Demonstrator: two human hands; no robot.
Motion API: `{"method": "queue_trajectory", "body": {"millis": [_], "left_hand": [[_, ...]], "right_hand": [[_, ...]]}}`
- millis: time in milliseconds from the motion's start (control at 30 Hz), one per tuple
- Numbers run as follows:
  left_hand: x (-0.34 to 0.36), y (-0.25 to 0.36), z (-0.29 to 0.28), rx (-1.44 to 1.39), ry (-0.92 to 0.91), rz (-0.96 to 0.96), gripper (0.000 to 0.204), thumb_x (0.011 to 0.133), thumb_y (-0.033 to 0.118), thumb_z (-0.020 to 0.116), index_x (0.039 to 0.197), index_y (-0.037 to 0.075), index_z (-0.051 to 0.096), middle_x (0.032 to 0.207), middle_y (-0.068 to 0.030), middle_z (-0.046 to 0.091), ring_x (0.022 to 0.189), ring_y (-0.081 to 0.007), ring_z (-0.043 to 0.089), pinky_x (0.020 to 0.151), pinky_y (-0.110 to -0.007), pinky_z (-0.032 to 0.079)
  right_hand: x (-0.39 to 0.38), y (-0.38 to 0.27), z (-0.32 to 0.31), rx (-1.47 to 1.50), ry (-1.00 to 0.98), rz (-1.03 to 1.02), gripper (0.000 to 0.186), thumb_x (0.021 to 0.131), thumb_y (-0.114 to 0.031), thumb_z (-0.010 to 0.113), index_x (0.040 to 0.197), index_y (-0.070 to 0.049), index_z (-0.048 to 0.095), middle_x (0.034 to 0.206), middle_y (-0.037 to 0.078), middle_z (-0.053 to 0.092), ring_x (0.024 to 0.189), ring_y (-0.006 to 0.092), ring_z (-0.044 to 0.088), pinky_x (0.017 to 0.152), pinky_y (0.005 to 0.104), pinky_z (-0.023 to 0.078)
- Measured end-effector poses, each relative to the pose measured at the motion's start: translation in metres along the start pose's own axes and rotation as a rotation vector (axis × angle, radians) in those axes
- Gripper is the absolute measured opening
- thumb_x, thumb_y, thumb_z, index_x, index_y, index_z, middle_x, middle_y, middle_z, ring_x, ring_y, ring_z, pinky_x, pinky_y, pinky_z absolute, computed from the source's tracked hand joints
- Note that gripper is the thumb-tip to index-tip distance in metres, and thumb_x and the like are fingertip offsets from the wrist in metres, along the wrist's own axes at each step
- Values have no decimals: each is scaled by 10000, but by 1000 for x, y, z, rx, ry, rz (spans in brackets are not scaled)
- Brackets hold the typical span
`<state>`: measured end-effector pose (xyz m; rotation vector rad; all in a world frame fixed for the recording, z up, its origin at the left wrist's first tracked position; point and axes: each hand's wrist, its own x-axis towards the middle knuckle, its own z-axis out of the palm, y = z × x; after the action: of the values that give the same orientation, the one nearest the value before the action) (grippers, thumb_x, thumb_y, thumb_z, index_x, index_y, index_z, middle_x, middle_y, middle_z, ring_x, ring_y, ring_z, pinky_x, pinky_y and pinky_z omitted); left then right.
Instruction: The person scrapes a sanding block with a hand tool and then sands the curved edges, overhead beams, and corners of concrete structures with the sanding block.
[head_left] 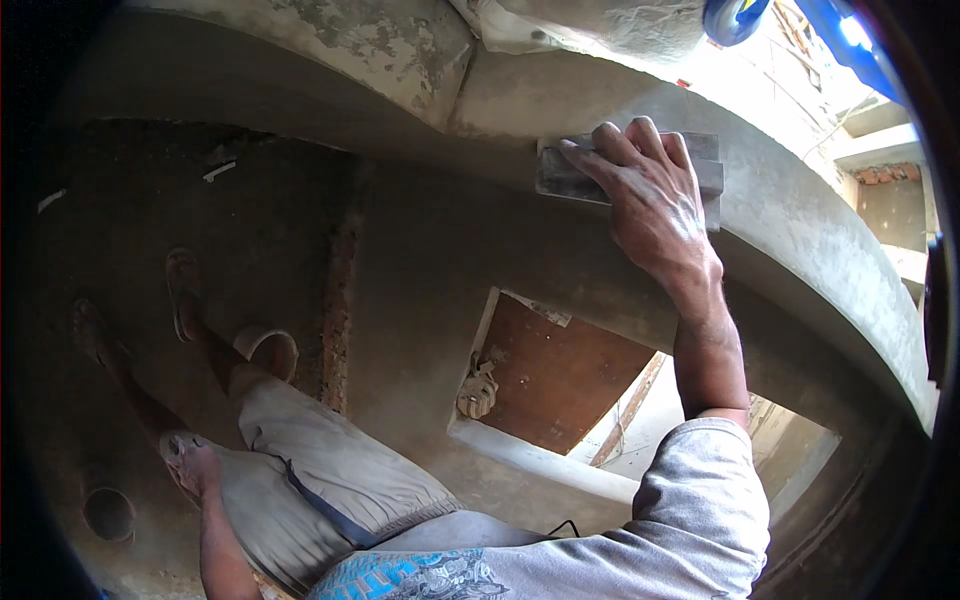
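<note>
My right hand [655, 195] is raised, its fingers closed over a flat, grey rectangular plastering float [572, 182]. The float lies against the edge of a curved, plastered concrete beam [800, 190]. Low on the left, my left hand [198, 466] hangs beside the knee of my light shorts [330, 460]. Its fingers are in shadow and blend with a greyish patch, so I cannot make out whether it holds anything.
Below the beam, a wall opening [570, 370] shows a brown board and a bright space beyond. A round pipe or bucket [270, 352] stands by my legs, and a round hole or container [108, 514] is at lower left. Blue objects [735, 20] are at the upper right.
</note>
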<state>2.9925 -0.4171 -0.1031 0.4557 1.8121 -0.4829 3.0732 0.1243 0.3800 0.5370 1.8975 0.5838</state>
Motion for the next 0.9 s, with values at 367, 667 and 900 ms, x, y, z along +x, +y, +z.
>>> {"method": "queue_trajectory", "body": {"millis": [367, 667, 900], "left_hand": [[12, -11, 15, 159, 20, 71, 498, 883, 292, 529, 1329, 74, 577, 1468, -162, 468, 1218, -413, 533, 971, -496, 482], [22, -29, 24, 224, -29, 135, 416, 895, 345, 571, 1126, 10, 654, 1191, -255, 605, 1017, -352, 678, 840, -448, 568], [27, -24, 36, 197, 36, 106, 495, 897, 350, 535, 1288, 48, 574, 1280, -245, 543, 1096, -377, 634, 919, -476, 530]], "right_hand": [[6, 3, -1, -89, 16, 54, 359, 813, -64, 596, 1133, -188, 702, 1221, 35, 583, 1111, 249, 483, 929, 394, 381], [-10, 22, -24, -220, 125, 122, 535, 704, -10, 611, 1203, -184, 687, 1119, 14, 576, 1042, 237, 489, 871, 379, 375], [11, -1, 3, -65, -3, 6, 380, 793, -53, 603, 1129, -194, 711, 1161, 14, 579, 1083, 244, 486, 899, 375, 379]]}}
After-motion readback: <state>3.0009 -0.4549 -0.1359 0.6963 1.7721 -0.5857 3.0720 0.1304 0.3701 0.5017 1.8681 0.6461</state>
